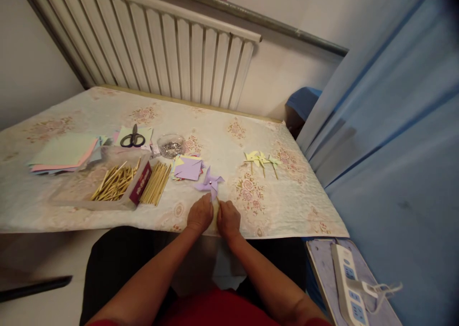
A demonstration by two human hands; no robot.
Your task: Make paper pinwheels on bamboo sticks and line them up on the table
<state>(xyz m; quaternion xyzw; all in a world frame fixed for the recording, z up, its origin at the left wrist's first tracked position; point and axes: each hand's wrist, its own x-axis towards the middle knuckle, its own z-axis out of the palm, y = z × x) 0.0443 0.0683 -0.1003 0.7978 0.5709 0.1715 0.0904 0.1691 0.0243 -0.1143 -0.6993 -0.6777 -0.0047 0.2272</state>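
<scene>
A purple paper pinwheel (210,182) with a small shiny pin at its centre is held upright near the table's front edge. My right hand (228,218) is closed around its thin stick. Close beside it, my left hand (200,214) is closed with its fingertips at the pinwheel's lower blade; the exact grip is partly hidden. Just left of the pinwheel lies a stack of cut paper squares (188,168), purple on top. Over to the right, several finished yellow and green pinwheels (261,159) lie on sticks.
Left are a clear plastic box (75,203) of sticks, a bundle of sticks (156,183), coloured paper sheets (60,153), dark scissors (133,137) and a clear dish (172,146) of small metal pins. A power strip (347,280) lies lower right beside the blue curtain (387,163).
</scene>
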